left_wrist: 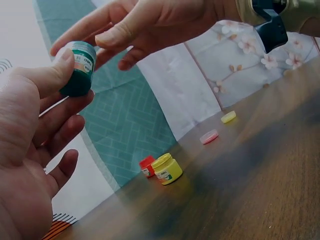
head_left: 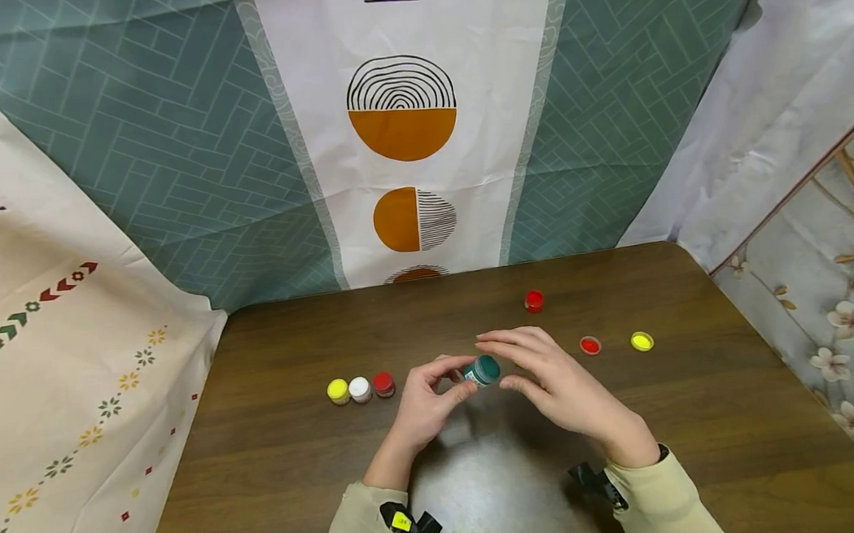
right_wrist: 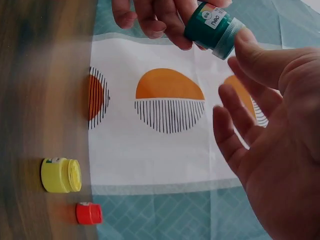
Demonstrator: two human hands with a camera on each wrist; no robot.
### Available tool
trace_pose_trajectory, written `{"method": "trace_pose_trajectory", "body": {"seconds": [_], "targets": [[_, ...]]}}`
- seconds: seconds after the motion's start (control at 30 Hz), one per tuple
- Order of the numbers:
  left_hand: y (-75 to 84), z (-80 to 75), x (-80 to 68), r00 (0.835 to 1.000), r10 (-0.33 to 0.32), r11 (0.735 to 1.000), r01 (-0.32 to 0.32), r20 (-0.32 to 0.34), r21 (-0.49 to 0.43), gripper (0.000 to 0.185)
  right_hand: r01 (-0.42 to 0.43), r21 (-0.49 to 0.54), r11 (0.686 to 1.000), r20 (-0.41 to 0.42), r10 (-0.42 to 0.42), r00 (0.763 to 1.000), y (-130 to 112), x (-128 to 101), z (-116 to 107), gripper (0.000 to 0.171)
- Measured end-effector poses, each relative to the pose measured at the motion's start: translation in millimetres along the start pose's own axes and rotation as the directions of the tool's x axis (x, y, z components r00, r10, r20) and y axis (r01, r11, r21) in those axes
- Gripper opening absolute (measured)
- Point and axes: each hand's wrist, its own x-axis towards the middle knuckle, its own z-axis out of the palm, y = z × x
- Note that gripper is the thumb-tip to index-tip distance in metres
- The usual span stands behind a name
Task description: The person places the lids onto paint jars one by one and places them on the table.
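A small green paint jar (head_left: 481, 371) with its lid on is held up above the table, tilted. My left hand (head_left: 426, 401) pinches it between thumb and fingers. Close to the lid, my right hand (head_left: 557, 381) has its fingers spread and loosely bent; its thumb (right_wrist: 247, 42) is beside the lid in the right wrist view, and whether it touches cannot be told. Behind the hands, an uncapped yellow paint jar (left_wrist: 168, 170) stands near an uncapped red paint jar (head_left: 534, 301). The right hand mostly hides the yellow one in the head view.
Left of the hands stand three capped jars in a row: yellow (head_left: 338, 392), white (head_left: 359, 390) and red (head_left: 384, 384). A red lid (head_left: 590, 345) and a yellow lid (head_left: 642, 341) lie on the wooden table (head_left: 278, 471) at right. Patterned cloth (head_left: 192, 150) hangs beyond the table's back edge.
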Motion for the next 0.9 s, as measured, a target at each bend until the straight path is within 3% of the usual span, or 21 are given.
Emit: {"method": "trace_pose_trajectory", "body": {"seconds": [0.17,0.33,0.47,0.7,0.8,0.9], "targets": [[1.4,0.6,-0.2,1.000,0.002,1.000,-0.002,0.012,-0.016,0.027,0.093,-0.007,0.996,-0.021,-0.093,0.995,1.8,1.1,1.3,0.054],[1.8,1.1,-0.5,0.999,0.029,0.999,-0.028,0.016,-0.029,0.027,0.088,-0.021,0.996,-0.047,-0.089,0.995,0.8,1.8,2.4,0.048],[1.2,1.1,-0.2,0.999,0.036,0.999,-0.035,0.022,-0.027,0.027,0.037,-0.074,0.997,-0.067,-0.042,0.997,-0.9,1.9,3.2,0.043],[-0.3,1.5,-0.4,0.999,0.029,0.999,-0.028,0.033,-0.031,0.028,-0.181,-0.156,0.971,-0.060,0.173,0.983,-7.3,0.7,6.1,0.034],[1.4,1.8,-0.1,1.000,0.014,0.999,-0.013,0.026,-0.037,0.029,-0.219,-0.108,0.970,-0.053,0.215,0.975,-6.3,-1.7,3.3,0.039],[2.6,1.1,-0.3,1.000,0.004,0.999,-0.003,0.021,-0.034,0.029,-0.181,-0.037,0.983,-0.037,0.179,0.983,-2.7,-3.6,-2.4,0.052]]}}
